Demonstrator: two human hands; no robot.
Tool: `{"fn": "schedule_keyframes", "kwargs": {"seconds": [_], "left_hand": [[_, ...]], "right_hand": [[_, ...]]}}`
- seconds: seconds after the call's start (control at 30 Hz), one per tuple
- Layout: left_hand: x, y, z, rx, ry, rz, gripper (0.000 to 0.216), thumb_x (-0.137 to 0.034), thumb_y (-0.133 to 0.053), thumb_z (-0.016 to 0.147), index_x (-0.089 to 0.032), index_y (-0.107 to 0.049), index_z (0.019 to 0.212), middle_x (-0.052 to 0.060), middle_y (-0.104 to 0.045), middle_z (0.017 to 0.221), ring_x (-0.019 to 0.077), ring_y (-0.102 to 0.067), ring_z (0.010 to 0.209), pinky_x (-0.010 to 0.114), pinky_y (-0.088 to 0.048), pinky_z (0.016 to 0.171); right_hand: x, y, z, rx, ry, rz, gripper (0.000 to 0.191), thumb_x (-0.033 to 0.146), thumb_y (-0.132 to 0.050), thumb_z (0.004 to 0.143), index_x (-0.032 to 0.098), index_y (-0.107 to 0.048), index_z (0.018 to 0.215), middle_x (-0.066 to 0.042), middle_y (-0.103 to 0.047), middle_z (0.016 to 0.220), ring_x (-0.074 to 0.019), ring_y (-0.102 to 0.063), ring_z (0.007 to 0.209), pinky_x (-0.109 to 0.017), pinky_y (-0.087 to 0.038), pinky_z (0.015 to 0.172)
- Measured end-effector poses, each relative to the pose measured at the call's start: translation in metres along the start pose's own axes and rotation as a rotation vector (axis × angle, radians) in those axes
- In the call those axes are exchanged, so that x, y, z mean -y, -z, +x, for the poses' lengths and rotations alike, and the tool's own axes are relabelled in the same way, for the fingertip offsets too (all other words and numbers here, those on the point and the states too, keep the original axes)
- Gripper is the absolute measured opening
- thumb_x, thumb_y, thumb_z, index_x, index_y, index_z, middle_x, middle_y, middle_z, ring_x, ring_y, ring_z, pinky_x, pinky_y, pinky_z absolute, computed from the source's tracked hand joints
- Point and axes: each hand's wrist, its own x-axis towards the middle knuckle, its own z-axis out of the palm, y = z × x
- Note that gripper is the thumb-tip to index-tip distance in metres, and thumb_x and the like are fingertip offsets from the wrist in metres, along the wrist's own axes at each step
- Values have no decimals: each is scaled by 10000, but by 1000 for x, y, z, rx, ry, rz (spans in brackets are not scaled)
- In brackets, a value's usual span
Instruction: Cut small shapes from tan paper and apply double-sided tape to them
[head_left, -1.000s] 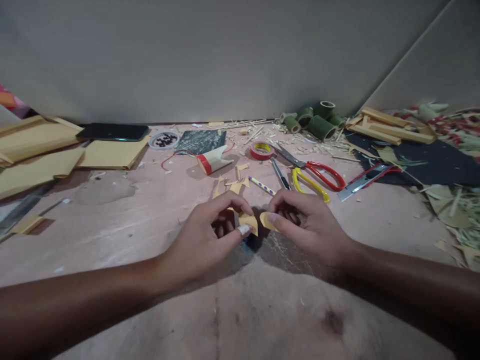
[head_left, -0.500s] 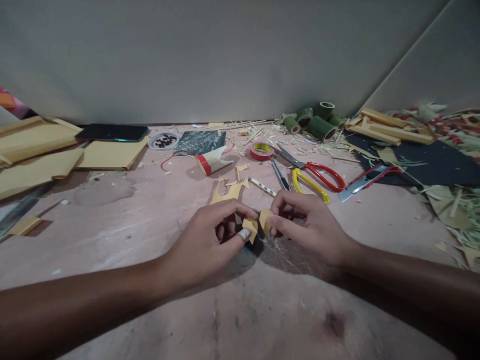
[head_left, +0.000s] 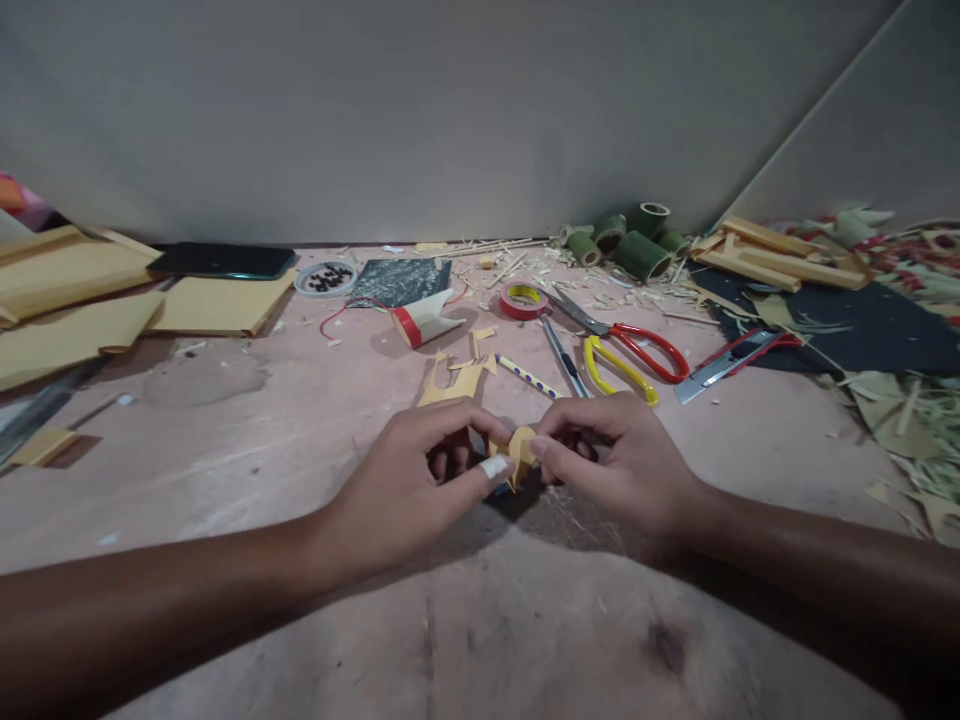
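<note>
Paper, cut small and tan in colour, is in work over the middle of the counter (head_left: 300, 620), one bit per hand. Left hand (head_left: 424, 480): thumb and forefinger pinch the left-hand piece (head_left: 495, 449), the thumb carrying a white wrap (head_left: 493, 467) near its tip. Right hand (head_left: 626, 455): thumb and forefinger pinch the right-hand piece (head_left: 522, 455), which stands roughly on edge and partly covers its neighbour. The two pieces meet or nearly meet between the fingertips; contact cannot be confirmed, the area being small and shadowed. Just beyond the left hand lies a cut-out tan sheet (head_left: 459, 384), irregular in outline, with a dotted stick (head_left: 529, 376) beside it. Farther right along the counter: a utility knife (head_left: 562, 352), a yellow handle (head_left: 598, 368) and red-handled scissors (head_left: 651, 350), the scissors' blades pointing toward a roll of red tape (head_left: 510, 304). Beyond the cut-out sheet, a pale tube (head_left: 431, 318) with a red band lies on its side, near a dark speckled sheet (head_left: 401, 282) and a round dish (dark bits inside) (head_left: 326, 291). Green tubes (head_left: 643, 256) are grouped at the back, near the wall (head_left: 450, 120).
</note>
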Motion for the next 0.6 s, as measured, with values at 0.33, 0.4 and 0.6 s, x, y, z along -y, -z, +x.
{"fn": "schedule_keyframes", "kwargs": {"seconds": [0.33,0.4,0.6], "left_hand": [[5,-3,0,-61,6,1,66,-237,-676,870,-192,-723,868,-41,-620,678,94,-474,588,210,-352,527],[4,-3,0,-68,10,7,49,-218,-674,851,-188,-686,814,-49,-603,667,90,-470,585,208,-349,523],[3,-4,-1,-40,-14,10,47,-161,-647,817,-183,-667,781,-49,-622,687,90,-485,601,209,-357,534]], "right_hand": [[1,-2,-5,-24,123,-61,242,220,-643,938,121,-705,726,41,-551,523,-54,-410,446,-185,-301,420],[2,-2,-7,-30,201,-101,227,194,-633,938,119,-696,734,37,-549,540,-56,-433,453,-190,-331,446],[2,-4,-7,96,398,-215,98,170,-606,964,148,-661,886,-10,-638,722,-113,-532,621,-249,-417,603]]}}
